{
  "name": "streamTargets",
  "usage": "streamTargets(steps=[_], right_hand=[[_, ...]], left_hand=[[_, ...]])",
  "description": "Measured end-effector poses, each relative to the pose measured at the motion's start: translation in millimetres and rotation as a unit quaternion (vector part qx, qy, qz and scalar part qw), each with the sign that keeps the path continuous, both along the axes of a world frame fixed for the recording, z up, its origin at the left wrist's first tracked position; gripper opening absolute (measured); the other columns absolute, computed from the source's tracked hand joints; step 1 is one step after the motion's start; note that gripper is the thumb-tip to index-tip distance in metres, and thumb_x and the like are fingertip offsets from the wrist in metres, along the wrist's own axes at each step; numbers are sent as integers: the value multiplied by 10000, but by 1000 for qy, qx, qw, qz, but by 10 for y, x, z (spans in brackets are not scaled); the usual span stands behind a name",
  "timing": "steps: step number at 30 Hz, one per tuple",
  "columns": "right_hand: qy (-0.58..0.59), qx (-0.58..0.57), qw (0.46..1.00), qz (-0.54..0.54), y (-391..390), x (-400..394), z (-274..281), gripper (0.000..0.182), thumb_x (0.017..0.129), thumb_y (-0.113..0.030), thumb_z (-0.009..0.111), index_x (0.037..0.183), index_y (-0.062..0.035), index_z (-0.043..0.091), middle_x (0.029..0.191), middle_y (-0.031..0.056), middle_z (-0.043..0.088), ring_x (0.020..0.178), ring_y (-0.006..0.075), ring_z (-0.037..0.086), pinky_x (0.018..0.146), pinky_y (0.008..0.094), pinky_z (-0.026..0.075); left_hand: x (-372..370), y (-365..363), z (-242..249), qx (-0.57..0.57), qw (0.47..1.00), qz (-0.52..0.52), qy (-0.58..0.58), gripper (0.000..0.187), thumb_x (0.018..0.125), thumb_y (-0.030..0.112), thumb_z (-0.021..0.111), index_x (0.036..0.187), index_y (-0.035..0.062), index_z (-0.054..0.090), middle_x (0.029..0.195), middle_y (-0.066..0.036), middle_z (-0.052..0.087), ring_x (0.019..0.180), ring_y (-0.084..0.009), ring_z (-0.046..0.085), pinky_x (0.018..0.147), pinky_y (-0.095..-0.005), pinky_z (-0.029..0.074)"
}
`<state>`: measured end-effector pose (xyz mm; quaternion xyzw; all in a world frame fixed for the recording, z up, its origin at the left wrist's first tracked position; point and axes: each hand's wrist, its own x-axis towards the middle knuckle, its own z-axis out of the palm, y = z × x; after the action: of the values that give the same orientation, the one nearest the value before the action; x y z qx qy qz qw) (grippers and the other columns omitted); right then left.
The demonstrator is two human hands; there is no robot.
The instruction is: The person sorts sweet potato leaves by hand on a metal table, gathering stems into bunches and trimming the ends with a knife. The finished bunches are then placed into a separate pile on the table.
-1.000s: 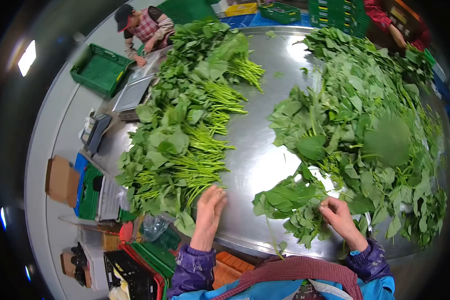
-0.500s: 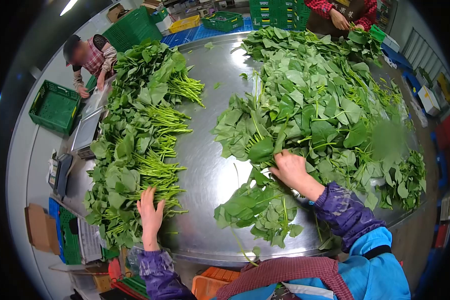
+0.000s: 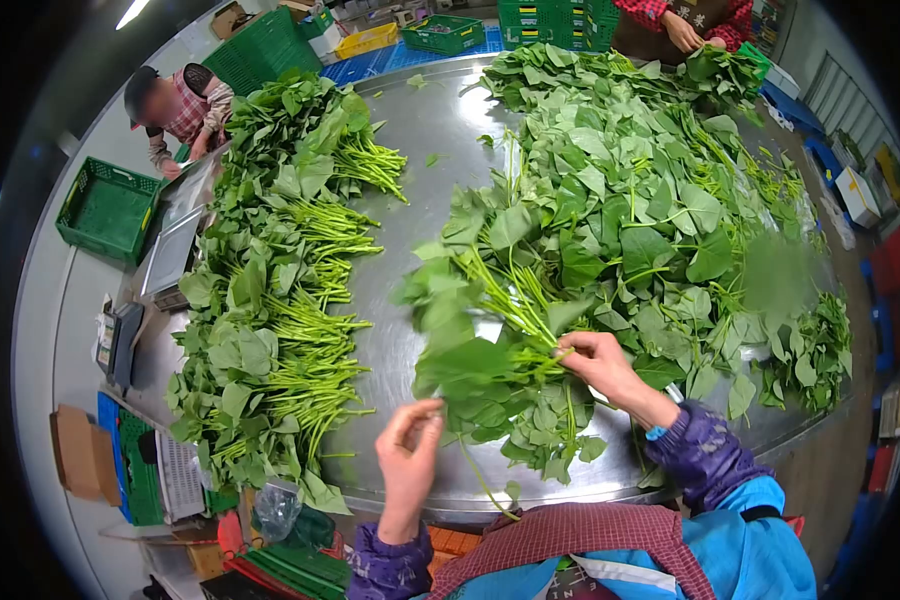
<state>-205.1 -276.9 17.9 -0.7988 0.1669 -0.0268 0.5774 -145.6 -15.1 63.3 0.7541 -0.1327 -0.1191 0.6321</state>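
Stems of a leafy green bunch (image 3: 505, 305) are pinched in my right hand (image 3: 610, 375), low on the large pile of loose greens (image 3: 660, 220). The bunch's leaves fan out to the left, partly blurred. At their lower left edge is my left hand (image 3: 410, 455), fingers curled with the thumb close to the index finger; whether it grips a leaf or stem is too small to tell. Along the table's left side lies a row of bundled greens (image 3: 260, 330), stems pointing right. Loose leaves (image 3: 560, 440) rest beneath the held bunch.
The steel table (image 3: 395, 230) shows between row and pile. A co-worker (image 3: 185, 110) leans at the far left beside a green crate (image 3: 108, 210). Another person's hands (image 3: 682, 32) hold greens at the top right. A scale (image 3: 120, 345) stands at the left.
My left hand has left the bundled row and moved right to the bunch. My right hand has shifted slightly right and down, with stems now visible in its fingers. The bunch's leaves have swung left.
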Motion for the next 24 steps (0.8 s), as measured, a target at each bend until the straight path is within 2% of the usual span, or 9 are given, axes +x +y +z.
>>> streamTargets(steps=[2,5,9,11,13,15,18,20,24], right_hand=[[-27,208,977,-44,61,-127,220,177,811,-158,601,864,10,625,728,11,613,692,52,524,617,199,413],[-39,106,992,-47,108,-242,304,160,814,-141,589,856,11,620,703,-1,596,650,37,493,578,185,392],[-82,154,983,-52,230,-358,426,156,800,-142,603,844,7,618,660,-31,551,585,22,441,509,184,346],[-79,81,992,-46,289,-405,405,147,784,-125,626,833,13,610,624,-33,529,563,24,426,492,192,342],[-98,45,994,-18,390,-464,393,143,763,-104,641,825,19,602,603,-9,507,545,45,432,479,192,333],[-207,-121,970,29,457,-474,361,140,711,-69,658,821,1,605,650,72,525,522,154,488,467,248,379],[-248,-141,958,34,510,-477,328,129,714,-90,653,808,-14,607,686,82,557,553,197,528,487,289,413],[-92,-126,984,85,495,-471,461,129,732,-118,638,812,-20,609,704,87,575,593,215,560,505,304,427],[-145,-101,984,29,599,-419,416,118,775,-130,598,807,-16,610,665,107,557,594,206,561,529,311,433]], left_hand=[[-138,-112,27,-61,997,-16,43,150,794,-20,560,941,-31,591,883,-30,536,784,-79,510,712,-183,408],[-190,-201,109,-95,994,-17,47,144,801,-23,549,938,-35,590,888,-27,531,790,-65,501,698,-180,403],[-183,-322,211,-92,992,-46,70,165,809,-8,551,966,-37,589,849,-28,540,734,-60,505,620,-184,408],[-163,-463,181,-112,988,-37,97,182,812,6,558,985,-41,582,803,-40,556,688,-76,519,585,-194,423],[-186,-549,178,-158,976,-18,149,170,825,38,550,959,-63,575,756,-79,579,616,-101,522,563,-203,425],[-179,-559,126,-161,976,-26,144,187,828,48,553,980,-60,566,749,-77,582,602,-98,519,554,-200,424],[-167,-550,58,-148,976,-40,152,163,834,52,546,957,-54,565,733,-70,582,588,-89,511,542,-194,418],[-174,-541,-14,-164,970,-47,173,121,839,40,540,917,-51,549,737,-67,574,607,-90,516,528,-193,414],[-292,-596,-46,-176,964,-49,191,86,842,44,534,895,-23,523,722,-53,546,609,-102,517,522,-202,412]])
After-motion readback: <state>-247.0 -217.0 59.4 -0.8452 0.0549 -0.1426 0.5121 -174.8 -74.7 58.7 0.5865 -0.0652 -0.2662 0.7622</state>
